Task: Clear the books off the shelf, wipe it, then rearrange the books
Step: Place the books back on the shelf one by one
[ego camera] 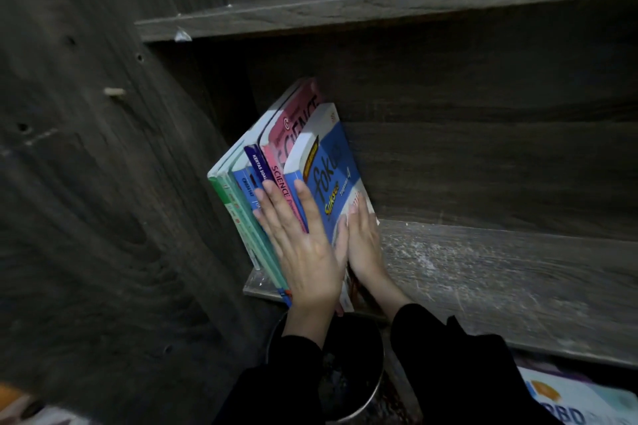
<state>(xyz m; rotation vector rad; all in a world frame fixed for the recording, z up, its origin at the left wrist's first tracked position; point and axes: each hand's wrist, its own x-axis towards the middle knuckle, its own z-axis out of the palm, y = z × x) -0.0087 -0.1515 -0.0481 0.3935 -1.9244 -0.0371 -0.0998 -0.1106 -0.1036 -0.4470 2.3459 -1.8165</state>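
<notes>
Head view: left hand (303, 252) and right hand (364, 245), fingers straight, press books (297, 124) above bin (374, 393).

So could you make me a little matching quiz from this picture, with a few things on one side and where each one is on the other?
Things:
1. green book
2. blue book
3. left hand
4. bin

Places:
a. below the shelf
b. flat on the spines
c. leftmost in the row
d. rightmost in the row, right hand on its cover

Pairs: 1-c, 2-d, 3-b, 4-a.
</notes>
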